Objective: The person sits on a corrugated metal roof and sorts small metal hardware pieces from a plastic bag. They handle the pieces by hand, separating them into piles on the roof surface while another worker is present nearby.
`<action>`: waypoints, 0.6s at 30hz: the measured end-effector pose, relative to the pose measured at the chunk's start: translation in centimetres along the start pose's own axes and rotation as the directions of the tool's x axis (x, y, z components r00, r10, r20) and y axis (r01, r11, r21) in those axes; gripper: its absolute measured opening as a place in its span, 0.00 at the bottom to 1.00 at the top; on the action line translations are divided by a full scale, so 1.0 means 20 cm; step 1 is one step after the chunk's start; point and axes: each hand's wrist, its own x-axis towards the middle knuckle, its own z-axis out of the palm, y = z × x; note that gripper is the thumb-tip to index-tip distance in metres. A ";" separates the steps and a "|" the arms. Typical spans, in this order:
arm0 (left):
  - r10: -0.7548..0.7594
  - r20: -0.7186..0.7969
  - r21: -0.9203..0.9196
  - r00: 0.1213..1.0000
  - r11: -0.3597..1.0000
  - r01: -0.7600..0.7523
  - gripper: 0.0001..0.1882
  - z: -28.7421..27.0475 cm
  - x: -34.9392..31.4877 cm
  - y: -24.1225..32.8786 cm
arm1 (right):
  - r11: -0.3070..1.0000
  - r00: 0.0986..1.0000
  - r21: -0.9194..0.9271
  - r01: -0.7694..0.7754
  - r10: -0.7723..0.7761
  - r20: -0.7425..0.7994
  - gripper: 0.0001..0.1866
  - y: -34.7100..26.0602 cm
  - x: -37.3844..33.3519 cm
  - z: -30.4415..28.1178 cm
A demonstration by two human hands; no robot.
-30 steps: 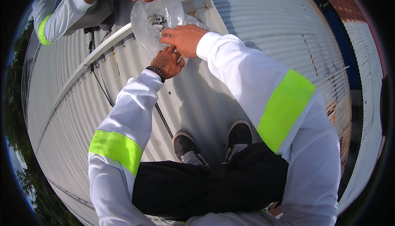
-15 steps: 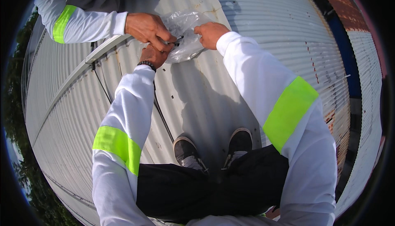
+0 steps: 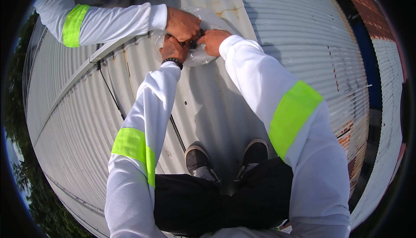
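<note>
A clear plastic bag (image 3: 200,58) lies crumpled over the corrugated roof, at the far end of my reach. My left hand (image 3: 174,49), with a dark beaded bracelet at its wrist, is closed on the bag's left side. Right at the bag's middle is my right hand (image 3: 215,42), its fingers pressed together at some small dark pieces (image 3: 193,44); what exactly they pinch is hidden. From the left, a co-worker's hand (image 3: 183,24) comes in over mine, its fingers curled down at the same dark pieces. All three hands are bunched close together.
Grey corrugated roof sheets (image 3: 216,108) lie under my shoes (image 3: 201,162). A metal rail (image 3: 108,52) runs along the left, with a thin dark cable (image 3: 112,88) by it. At right are rust-stained sheets (image 3: 346,129) and a dark blue gap (image 3: 367,69).
My right hand has moved left, from the bag's right side to the dark pieces. My left hand and the co-worker's hand have shifted right, so the hands are closer together.
</note>
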 end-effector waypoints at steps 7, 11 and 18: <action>0.291 -0.140 -0.374 0.947 0.869 -0.322 0.20 -0.04 0.01 -0.21 | 0.993 0.995 -0.120 0.004 0.008 0.097 0.16 0.04 -0.01 -0.04; 0.641 -0.212 -0.193 0.738 0.713 -0.674 0.17 -0.16 -0.03 -0.24 | 0.994 0.995 -0.084 0.071 -0.064 0.074 0.20 0.04 -0.07 -0.05; 0.534 0.124 -0.214 0.837 0.838 -0.503 0.20 -0.24 -0.25 -0.11 | 0.964 0.967 -0.115 0.242 -0.229 0.110 0.25 -0.06 -0.17 0.00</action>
